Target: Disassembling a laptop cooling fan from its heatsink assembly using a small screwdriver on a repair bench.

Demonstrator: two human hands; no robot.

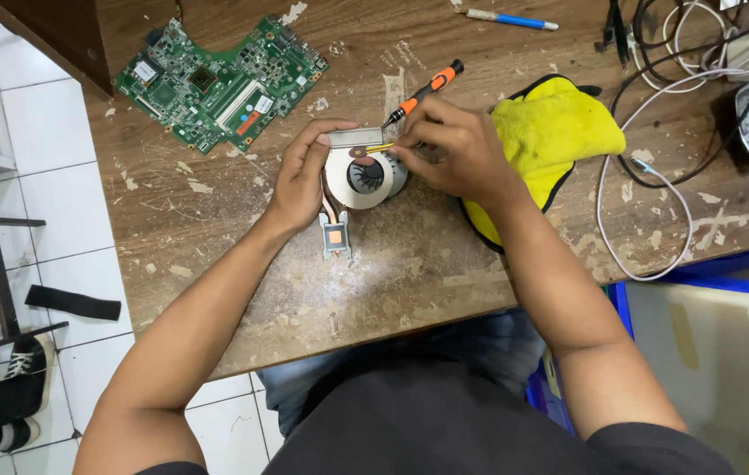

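The left hand (304,176) gripped the fan (364,176) by its metal fin block, fingers curled over the top edge, pinning it to the wooden table (410,264). The right hand (454,149) was closed on an orange screwdriver (423,92), tip down at the fan's rim. A green circuit board (220,81) lay up left, a yellow cloth (550,132) just right.

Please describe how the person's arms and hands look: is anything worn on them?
Both arms are bare from the short dark sleeves down. The left hand and right hand wear no gloves, and no watch, ring or bracelet can be seen.
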